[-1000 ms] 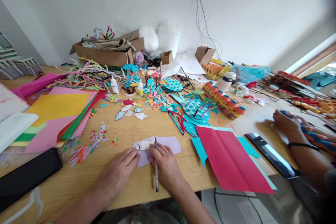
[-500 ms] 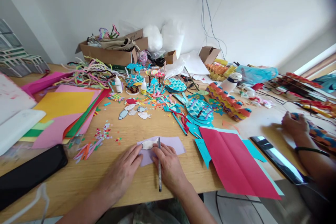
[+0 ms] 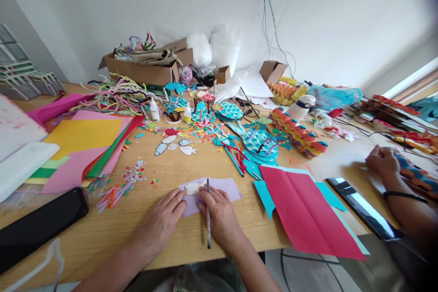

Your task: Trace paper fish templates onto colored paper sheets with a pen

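Note:
A sheet of light purple paper (image 3: 230, 188) lies on the table in front of me, with a white fish-shaped cutout (image 3: 194, 188) flat on top of it. My left hand (image 3: 166, 213) rests on the paper's left side, fingers stretched out, their tips touching the cutout's left end. Over the right part of the cutout is my right hand (image 3: 218, 210), its fingers pressing down on cutout and paper. A pen (image 3: 208, 223) is tucked between those fingers, pointing away from me. The fingers hide the cutout's right end in part.
Small fish cutouts (image 3: 171, 146) and two glue bottles (image 3: 154, 110) stand beyond my hands. Coloured paper sheets (image 3: 82, 139) and a black phone (image 3: 41, 228) are at left. Red paper (image 3: 310, 210) and a second phone (image 3: 362, 207) lie at right, near another person's hand (image 3: 382, 162).
My hands stay almost still on the paper and cutout. The pen has shifted very slightly. At the right, the other person's hand has moved a little to the left.

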{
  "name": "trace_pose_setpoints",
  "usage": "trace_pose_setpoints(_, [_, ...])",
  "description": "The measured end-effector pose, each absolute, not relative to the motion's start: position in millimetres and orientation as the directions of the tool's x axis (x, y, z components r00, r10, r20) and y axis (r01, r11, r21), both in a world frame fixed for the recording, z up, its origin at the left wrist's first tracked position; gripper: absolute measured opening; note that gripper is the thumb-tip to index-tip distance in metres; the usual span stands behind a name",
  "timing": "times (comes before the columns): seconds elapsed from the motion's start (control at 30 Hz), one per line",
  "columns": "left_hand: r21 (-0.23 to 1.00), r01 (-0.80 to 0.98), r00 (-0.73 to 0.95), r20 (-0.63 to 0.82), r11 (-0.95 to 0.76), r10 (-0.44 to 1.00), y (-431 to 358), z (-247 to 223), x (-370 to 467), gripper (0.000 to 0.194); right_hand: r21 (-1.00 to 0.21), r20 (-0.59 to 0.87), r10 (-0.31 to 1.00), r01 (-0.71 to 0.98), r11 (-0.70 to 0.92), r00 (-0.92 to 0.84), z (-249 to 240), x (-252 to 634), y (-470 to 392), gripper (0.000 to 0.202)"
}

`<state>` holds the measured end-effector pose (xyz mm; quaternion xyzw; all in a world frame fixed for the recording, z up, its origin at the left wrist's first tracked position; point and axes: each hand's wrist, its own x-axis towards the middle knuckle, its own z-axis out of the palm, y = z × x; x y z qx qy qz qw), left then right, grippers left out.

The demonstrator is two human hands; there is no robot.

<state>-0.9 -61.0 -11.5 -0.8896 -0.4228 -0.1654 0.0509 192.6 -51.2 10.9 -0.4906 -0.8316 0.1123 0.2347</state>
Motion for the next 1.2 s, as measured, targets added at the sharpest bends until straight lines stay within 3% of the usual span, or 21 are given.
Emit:
trace_pose_setpoints(0.37, [0.013, 0.761, 0.605, 0.349, -0.648, 0.716, -60.0, -20.2, -3.2, 0.046, -0.443, 0.271, 0.877, 0.757, 0.479, -0.396, 11.9, 194.0, -50.5, 0.021])
trace_pose_setpoints(0.77, [0.029, 0.794, 0.569, 0.312, -0.607, 0.760, -60.0, -19.4, 0.4, 0.047, -0.441, 0.271, 0.879, 0.760, 0.476, -0.393, 11.4, 193.8, -50.5, 0.020])
trace_pose_setpoints(0.93, [0.039, 0.824, 0.541, 0.247, -0.566, 0.804, -56.2, -8.8, 10.7, 0.039, -0.433, 0.267, 0.880, 0.766, 0.475, -0.394, 13.2, 193.2, -50.9, 0.021])
trace_pose_setpoints(1.2, [0.087, 0.837, 0.522, 0.170, -0.540, 0.836, -52.2, 3.8, 17.5, 0.037, -0.569, 0.281, 0.895, 0.690, 0.447, -0.348, 13.6, 200.2, -49.8, 0.022])
